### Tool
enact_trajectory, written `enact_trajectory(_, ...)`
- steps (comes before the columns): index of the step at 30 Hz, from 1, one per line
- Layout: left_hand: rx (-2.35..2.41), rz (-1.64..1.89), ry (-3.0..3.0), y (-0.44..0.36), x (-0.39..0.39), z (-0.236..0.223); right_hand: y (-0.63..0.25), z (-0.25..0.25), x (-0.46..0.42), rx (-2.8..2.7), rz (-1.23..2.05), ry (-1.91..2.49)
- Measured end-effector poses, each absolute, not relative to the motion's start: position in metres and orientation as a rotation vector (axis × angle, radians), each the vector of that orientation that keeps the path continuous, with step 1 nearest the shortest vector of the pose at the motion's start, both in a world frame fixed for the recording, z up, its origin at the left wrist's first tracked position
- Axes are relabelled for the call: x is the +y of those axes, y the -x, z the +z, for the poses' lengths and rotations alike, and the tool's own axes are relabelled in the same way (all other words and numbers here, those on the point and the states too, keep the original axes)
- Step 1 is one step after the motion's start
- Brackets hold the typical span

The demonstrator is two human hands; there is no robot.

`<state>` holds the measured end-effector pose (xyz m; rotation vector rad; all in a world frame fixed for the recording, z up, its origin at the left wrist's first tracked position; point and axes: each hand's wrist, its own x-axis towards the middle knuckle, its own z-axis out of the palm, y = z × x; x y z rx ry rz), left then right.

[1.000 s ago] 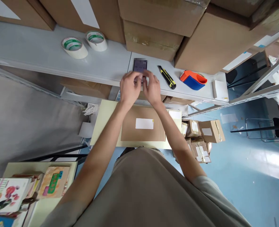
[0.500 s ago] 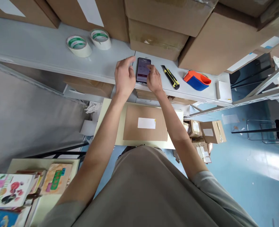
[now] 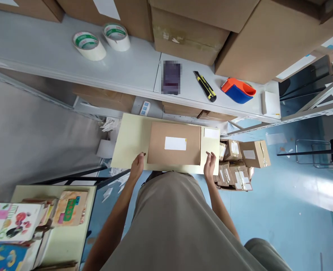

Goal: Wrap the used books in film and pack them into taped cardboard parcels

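A flat brown cardboard box [image 3: 152, 143] with a white label [image 3: 175, 143] lies on the pale yellow table [image 3: 128, 137] in front of me. Just off its left side is my left hand [image 3: 137, 166], its fingers loosely bent and nothing visible in them. My right hand [image 3: 209, 165] hovers to the right of the box, fingers apart and holding nothing. A gap shows between each hand and the cardboard. At the table's far right corner lies a white slip [image 3: 211, 133]. On the shelf, the phone [image 3: 171, 77] appears pixelated, so its screen is unreadable.
The shelf [image 3: 127, 67] carries two tape rolls [image 3: 89, 46] [image 3: 116, 37], a yellow-black utility knife [image 3: 205, 86], an orange-blue tape dispenser [image 3: 239, 91] and large cartons [image 3: 189, 35]. Parcels [image 3: 235, 175] are piled on the floor at right. Books [image 3: 70, 208] cover a side table at left.
Both hands have left the phone and come down and back towards me, one to each side of the cardboard box. The phone stays on the shelf.
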<state>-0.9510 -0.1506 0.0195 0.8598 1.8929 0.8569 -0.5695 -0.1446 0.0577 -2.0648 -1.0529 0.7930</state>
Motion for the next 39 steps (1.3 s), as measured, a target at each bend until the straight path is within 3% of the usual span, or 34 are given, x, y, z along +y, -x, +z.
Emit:
enact_trajectory(8,1.899,0.742,-0.624,0.923,-0.169,0.014,0.559,0.033,-0.186,-0.958,1.100,2.036)
enact_trajectory(21,2.038,1.230,-0.685,0.818,-0.233,0.097,0.458,0.108,-0.188,-1.136,1.022,1.730)
enact_trajectory(28,1.869,1.402,-0.885,0.764,-0.275,0.127,0.400,0.096,-0.297,-0.853,1.011,1.629)
enact_trajectory(39,1.734,1.225,-0.991,0.640,-0.426,0.104,0.306,0.086,-0.519,-0.508,1.025,1.610)
